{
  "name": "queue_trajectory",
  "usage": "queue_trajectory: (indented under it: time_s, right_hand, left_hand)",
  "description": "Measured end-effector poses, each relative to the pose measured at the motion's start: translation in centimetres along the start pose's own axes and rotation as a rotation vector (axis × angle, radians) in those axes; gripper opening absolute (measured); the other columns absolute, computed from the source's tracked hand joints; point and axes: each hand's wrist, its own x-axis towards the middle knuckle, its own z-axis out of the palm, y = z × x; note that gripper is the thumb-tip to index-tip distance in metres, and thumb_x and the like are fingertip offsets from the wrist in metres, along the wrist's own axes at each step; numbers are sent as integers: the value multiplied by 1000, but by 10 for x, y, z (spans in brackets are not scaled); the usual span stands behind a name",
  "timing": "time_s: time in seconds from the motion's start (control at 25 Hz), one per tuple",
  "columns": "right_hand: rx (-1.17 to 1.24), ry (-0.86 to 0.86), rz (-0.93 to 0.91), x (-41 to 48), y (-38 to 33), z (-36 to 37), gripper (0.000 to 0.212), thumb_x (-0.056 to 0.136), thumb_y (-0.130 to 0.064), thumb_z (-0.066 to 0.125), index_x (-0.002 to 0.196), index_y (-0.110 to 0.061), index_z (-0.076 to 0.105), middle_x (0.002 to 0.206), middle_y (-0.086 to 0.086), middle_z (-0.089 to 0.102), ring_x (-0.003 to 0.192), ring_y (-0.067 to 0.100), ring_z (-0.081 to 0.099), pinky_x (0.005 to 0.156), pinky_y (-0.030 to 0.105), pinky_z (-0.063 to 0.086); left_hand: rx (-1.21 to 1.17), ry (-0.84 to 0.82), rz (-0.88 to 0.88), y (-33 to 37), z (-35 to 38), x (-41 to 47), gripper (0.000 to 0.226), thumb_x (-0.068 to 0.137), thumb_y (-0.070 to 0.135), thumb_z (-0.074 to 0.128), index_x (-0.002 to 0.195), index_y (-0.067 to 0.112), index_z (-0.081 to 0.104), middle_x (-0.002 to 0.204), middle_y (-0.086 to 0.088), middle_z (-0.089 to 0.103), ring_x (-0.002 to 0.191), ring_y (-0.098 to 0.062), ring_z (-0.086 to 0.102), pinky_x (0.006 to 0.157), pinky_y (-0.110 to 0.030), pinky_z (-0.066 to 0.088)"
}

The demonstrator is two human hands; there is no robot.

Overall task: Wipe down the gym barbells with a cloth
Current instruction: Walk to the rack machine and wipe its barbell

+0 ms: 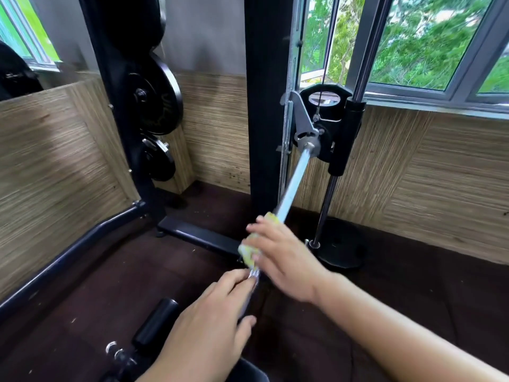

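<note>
A steel barbell [293, 183] runs from the machine's carriage at upper centre down toward me. My right hand [283, 255] is wrapped around the bar with a yellow-green cloth [249, 250] pressed between palm and bar; the hand looks blurred. Just below it, my left hand [209, 321] grips the bare knurled part of the same bar. The bar's near end is hidden under my hands.
A black upright post [265, 106] stands behind the bar. Weight plates [157, 97] hang on a rack at left. A chrome guide rod [325, 205] meets a round base on the dark floor. A black foam roller pad [155, 323] lies at lower left. Windows at upper right.
</note>
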Motion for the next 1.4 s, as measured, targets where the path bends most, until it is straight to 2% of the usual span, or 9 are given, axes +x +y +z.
queue_trajectory:
  time_s: [0.16,0.36,0.48,0.64,0.76,0.84,1.04,1.16,1.4]
  right_hand:
    - [-86,-186,-222,25,39,-32,34,105,-27,45,131,-13,63,136,7,62,141,23,44,123,32,22]
    - [-379,-155,260,124,146,-72,37,104,-30,45,126,-11,68,138,19,55,139,35,38,119,39,24]
    - [-456,-258,353,141,121,-67,43,97,-38,40,114,-17,73,124,13,64,124,34,53,109,41,39]
    - [-400,-313,37,80,24,-41,54,82,-54,33,98,-26,76,105,0,71,103,29,63,80,40,52]
    - [-90,-357,-264,37,0,-30,27,97,-36,51,97,-22,74,100,-3,70,98,21,60,102,40,43]
    - [-150,-251,-325,54,43,-39,23,99,-27,52,97,-18,73,98,1,71,97,21,60,109,44,42]
    - [-55,144,346,103,160,-52,54,103,-40,38,145,-10,52,150,14,48,145,33,37,122,35,22]
    - [309,418,460,78,111,-5,44,105,-25,46,148,-14,49,165,11,28,156,24,16,124,27,9]
    - [681,651,494,75,80,14,43,101,-22,49,141,-7,55,166,8,15,153,17,21,118,17,18]
  left_hand:
    - [31,-26,3,-10,3,11,58,76,60,44,133,47,45,137,41,31,109,15,49,70,-14,53]
    - [-62,-138,-44,-10,-2,13,56,68,55,53,122,44,58,133,36,44,93,17,55,54,-4,47]
    - [-57,-95,-23,-15,1,12,58,68,58,56,125,46,55,134,39,42,94,17,56,59,-6,51]
    - [-22,18,-9,-18,-5,16,35,72,57,56,105,47,63,109,38,56,85,14,56,55,-14,53]
    - [-26,104,2,-16,-9,20,15,75,53,57,85,45,66,88,33,59,73,10,54,49,-18,49]
    - [-26,106,-10,-14,-10,22,13,75,52,58,82,45,67,86,33,59,74,11,55,51,-17,48]
    - [-27,73,-16,-14,-7,18,17,75,52,58,88,46,67,89,35,57,76,12,56,51,-18,51]
    - [-21,61,-15,-16,-6,14,21,74,51,58,94,47,65,93,36,57,78,12,55,52,-18,52]
    - [48,20,-12,-16,-8,2,30,78,52,57,108,49,63,99,36,55,92,11,53,56,-12,50]
